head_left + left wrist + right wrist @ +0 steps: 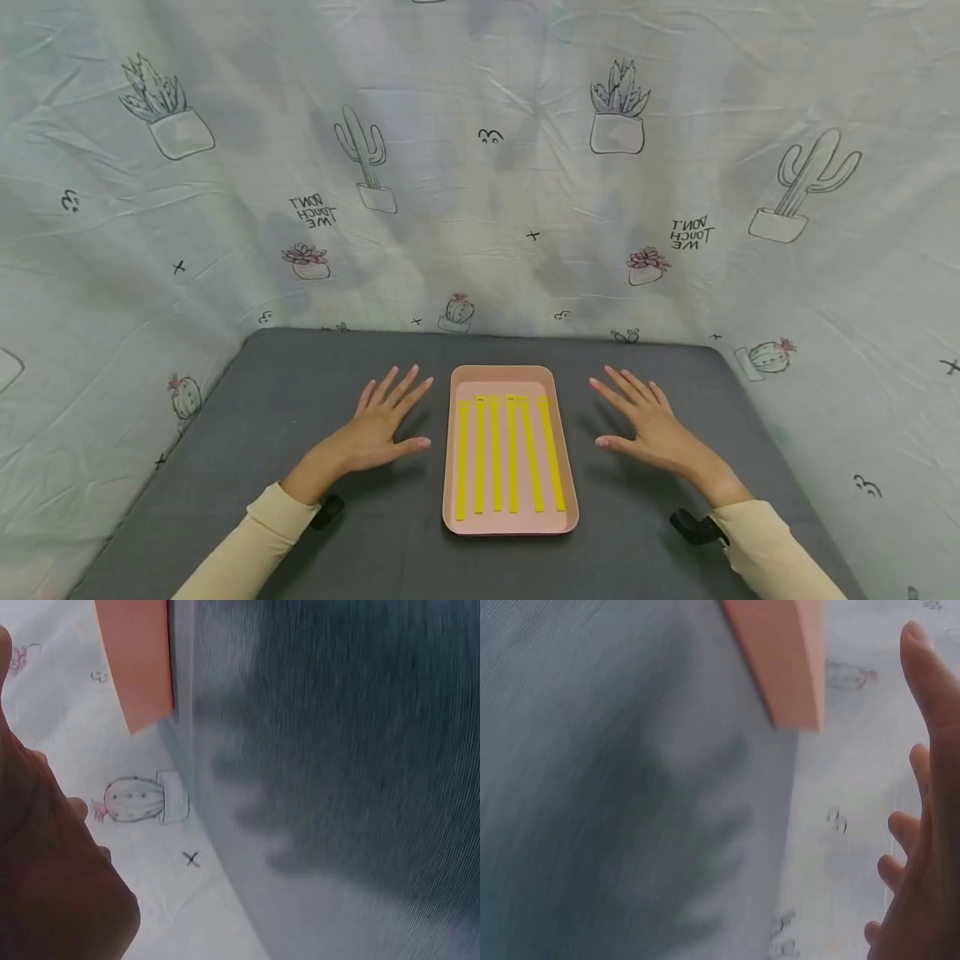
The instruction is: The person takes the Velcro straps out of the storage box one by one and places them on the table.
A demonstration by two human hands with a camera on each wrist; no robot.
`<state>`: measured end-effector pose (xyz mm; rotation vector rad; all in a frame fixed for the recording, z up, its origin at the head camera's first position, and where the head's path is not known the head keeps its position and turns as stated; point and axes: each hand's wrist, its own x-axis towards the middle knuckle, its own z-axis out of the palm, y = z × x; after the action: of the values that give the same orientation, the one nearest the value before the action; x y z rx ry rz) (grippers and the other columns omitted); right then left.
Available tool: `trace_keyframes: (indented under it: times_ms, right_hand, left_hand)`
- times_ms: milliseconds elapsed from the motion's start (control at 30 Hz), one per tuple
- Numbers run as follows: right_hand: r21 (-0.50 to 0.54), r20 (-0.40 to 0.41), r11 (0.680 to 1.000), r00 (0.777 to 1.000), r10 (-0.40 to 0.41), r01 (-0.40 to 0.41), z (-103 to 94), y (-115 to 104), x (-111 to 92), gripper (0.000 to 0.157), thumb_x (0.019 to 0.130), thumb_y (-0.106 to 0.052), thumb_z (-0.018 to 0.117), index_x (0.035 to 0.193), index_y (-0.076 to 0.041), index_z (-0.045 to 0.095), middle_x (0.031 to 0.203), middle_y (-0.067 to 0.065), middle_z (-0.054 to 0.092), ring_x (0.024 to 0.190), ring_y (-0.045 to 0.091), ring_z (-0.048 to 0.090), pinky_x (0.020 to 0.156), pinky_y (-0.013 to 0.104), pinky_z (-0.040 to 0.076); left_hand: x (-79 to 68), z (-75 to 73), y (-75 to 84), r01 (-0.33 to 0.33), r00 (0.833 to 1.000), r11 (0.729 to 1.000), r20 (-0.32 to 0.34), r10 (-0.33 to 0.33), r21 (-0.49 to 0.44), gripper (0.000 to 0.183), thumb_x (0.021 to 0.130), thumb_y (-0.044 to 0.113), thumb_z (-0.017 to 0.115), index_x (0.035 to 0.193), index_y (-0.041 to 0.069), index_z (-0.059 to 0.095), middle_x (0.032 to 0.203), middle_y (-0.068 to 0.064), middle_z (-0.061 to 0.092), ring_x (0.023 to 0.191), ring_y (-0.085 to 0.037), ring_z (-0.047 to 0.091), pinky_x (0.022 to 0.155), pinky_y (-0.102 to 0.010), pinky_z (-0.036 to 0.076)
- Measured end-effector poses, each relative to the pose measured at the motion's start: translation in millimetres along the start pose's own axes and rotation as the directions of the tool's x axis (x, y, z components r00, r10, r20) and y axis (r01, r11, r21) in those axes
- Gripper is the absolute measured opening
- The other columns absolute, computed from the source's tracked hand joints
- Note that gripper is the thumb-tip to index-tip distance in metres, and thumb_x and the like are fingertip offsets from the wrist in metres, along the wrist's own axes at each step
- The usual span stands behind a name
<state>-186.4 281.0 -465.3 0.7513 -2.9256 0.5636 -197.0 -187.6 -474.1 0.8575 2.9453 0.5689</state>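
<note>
A pink tray (511, 525) with a raised rim lies between the two hands in the head view. Several yellow straps (480, 454), each with a wider slotted head at the far end, lie side by side lengthwise in it. To the tray's left, my left hand (378, 429) hovers palm down with fingers spread, holding nothing. On the other side my right hand (652, 429) is spread the same way, also holding nothing. Each wrist view shows the edge of its hand and the tray's outer wall (139, 664), with a hand shadow on the cloth.
Dark grey cloth covers the table (360, 533). Behind and along both sides hangs a pale curtain (480, 192) printed with cacti and potted plants. A black wrist band (697, 527) shows below the right sleeve, another (327, 511) below the left.
</note>
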Motion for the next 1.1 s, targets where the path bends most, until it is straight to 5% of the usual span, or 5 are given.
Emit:
trace_keyframes:
  times_ms: [333,633,1100]
  right_hand:
    - [0.208,0.032,0.977,0.998,-0.047,0.039,15.4,-44.6,48.2,0.087,0.087,-0.044,0.073,0.158,-0.032,0.025,0.167,0.009,0.019,0.152,0.042,0.016,0.109,0.075,0.022]
    - [0.354,0.08,0.935,0.996,-0.05,0.018,29.6,-78.1,89.1,0.079,0.089,-0.052,0.068,0.156,-0.029,0.033,0.164,0.006,0.026,0.153,0.032,0.02,0.113,0.065,0.03]
    - [0.385,0.156,0.923,0.986,-0.059,-0.006,41.9,-97.5,112.3,0.078,0.09,-0.05,0.068,0.156,-0.024,0.035,0.163,0.009,0.03,0.152,0.035,0.022,0.116,0.063,0.028]
  left_hand:
    - [-8.0,17.5,12.7,0.011,0.999,0.998,0.042,-0.008,-0.065,0.09,0.092,0.064,0.056,0.161,0.029,0.01,0.169,-0.011,0.004,0.154,-0.045,0.004,0.116,-0.071,0.006]
    - [-8.4,28.4,21.0,0.014,0.997,0.995,0.077,-0.006,-0.103,0.088,0.093,0.061,0.055,0.161,0.027,0.01,0.169,-0.012,0.005,0.154,-0.045,0.005,0.117,-0.07,0.004]
    - [-8.9,36.0,24.7,0.035,0.994,0.995,0.105,-0.025,-0.096,0.088,0.093,0.059,0.056,0.161,0.023,0.013,0.168,-0.014,0.008,0.154,-0.046,0.006,0.116,-0.071,0.006]
